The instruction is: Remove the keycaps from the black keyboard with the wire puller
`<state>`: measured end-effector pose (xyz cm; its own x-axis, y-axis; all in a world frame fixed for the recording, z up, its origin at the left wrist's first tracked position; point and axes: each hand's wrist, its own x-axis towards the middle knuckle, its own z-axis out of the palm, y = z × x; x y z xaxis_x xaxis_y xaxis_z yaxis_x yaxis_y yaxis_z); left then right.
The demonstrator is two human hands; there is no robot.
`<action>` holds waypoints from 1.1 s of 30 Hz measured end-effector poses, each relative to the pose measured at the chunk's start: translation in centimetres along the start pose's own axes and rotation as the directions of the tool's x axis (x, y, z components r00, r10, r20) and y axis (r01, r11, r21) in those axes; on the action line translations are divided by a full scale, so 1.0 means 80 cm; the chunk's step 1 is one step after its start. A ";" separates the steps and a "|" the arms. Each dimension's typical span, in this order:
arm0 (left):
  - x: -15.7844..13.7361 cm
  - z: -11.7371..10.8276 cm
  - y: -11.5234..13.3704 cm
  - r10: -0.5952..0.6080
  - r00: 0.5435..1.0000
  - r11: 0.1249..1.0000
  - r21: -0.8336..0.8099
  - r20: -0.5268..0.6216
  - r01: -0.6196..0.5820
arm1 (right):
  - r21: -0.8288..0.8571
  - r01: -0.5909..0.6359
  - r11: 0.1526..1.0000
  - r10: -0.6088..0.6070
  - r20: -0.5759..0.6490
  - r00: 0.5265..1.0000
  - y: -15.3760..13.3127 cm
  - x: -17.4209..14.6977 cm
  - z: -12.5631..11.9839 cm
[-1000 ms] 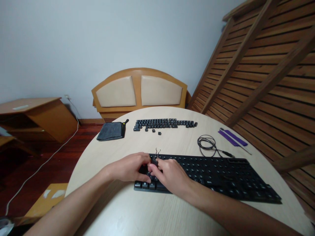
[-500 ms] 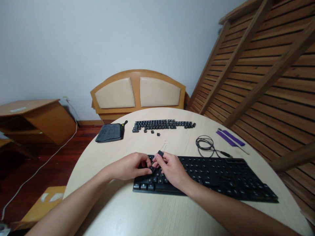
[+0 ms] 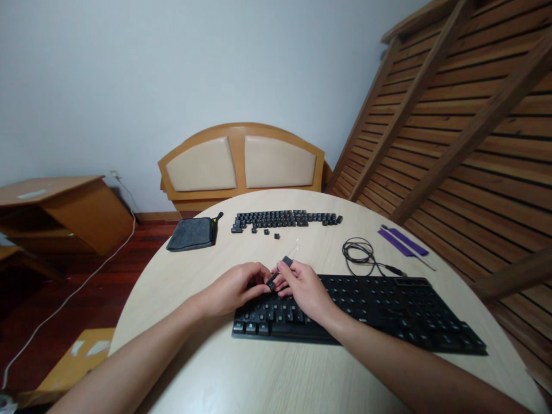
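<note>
Over the left part of the black keyboard [image 3: 371, 313], my two hands meet. My right hand [image 3: 307, 290] is closed around a keycap puller [image 3: 287, 261] with a black handle, its thin wire ends pointing away from me. A small black keycap [image 3: 271, 284] is at the puller's near end, pinched by the thumb and fingers of my left hand [image 3: 239, 287]. Many keys on the keyboard are bare switch posts, while a few caps remain at its near left corner. Beyond my hands, removed keycaps [image 3: 267, 219] stand in rows, with several loose ones in front.
A dark grey zip pouch [image 3: 192, 234] lies at the left of the round table [image 3: 194, 368]. To the right are a coiled black cable [image 3: 360, 256] and purple strips [image 3: 403, 240] with a thin brush-like tool. A wooden slatted frame [image 3: 466, 138] leans at the right.
Both hands have risen a little and moved slightly away from me, off the keys, with the puller and keycap between them. The keycap shows more plainly now.
</note>
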<state>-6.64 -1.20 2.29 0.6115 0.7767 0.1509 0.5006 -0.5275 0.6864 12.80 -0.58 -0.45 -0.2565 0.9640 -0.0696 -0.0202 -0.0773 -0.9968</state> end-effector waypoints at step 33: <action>0.005 0.003 -0.006 0.418 0.908 0.800 0.460 0.034 -0.386 | -0.040 -0.048 0.998 0.047 -0.020 0.999 -0.001 -0.002 -0.004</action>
<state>-6.49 -0.76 1.84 0.7855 0.4725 0.3997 0.4460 -0.8799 0.1638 13.18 -0.61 -0.40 -0.2373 0.9643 -0.1172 0.0309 -0.1131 -0.9931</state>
